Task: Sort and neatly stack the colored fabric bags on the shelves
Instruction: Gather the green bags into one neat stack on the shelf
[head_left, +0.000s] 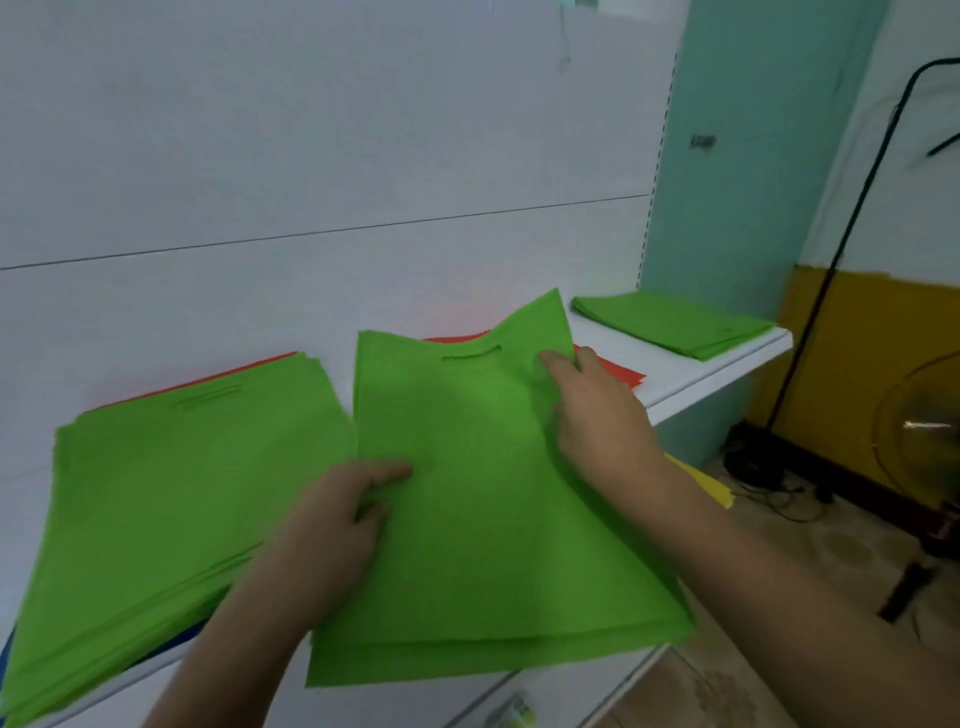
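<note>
**Green bags: sorting part done**

Centre frame: green bag (483, 467), lifted, pinched by left hand (332, 525) at its left edge and right hand (597, 415) at its top right corner. Left: green stack (171, 483), loose-edged. Upper right: neat pile (670, 322) on shelf (727, 364). Red bags (618, 371) beneath, unsorted.

Left grip (332, 525) pinching; right grip (597, 410) curled, gripping.
</note>
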